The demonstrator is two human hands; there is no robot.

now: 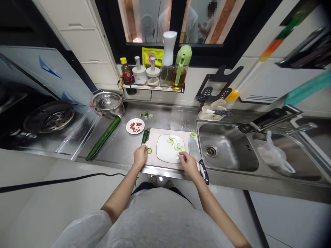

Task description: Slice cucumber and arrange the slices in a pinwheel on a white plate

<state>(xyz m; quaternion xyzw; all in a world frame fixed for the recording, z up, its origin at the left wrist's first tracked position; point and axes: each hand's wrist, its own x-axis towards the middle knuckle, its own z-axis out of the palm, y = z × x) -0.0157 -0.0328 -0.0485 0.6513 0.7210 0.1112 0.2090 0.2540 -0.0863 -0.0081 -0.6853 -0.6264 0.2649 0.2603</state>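
We pinch a cucumber slice (pixel 149 151) in our left hand (pixel 140 155), left of the white plate (pixel 168 155). Our right hand (pixel 187 162), fingers curled, hovers at the plate's right edge, beside the cucumber pieces (pixel 179 147) on it.

I'm finding no readable writing here, the red label (pixel 127 75) on the bottle (pixel 124 65) and the yellow packet (pixel 146 55) showing only marks too small to read.

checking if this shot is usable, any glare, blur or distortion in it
Head view: bright glare on the brushed steel sink basin; wide-angle stretching towards the edges; smeared blur on the long teal object at right; pixelated patch beyond the window.
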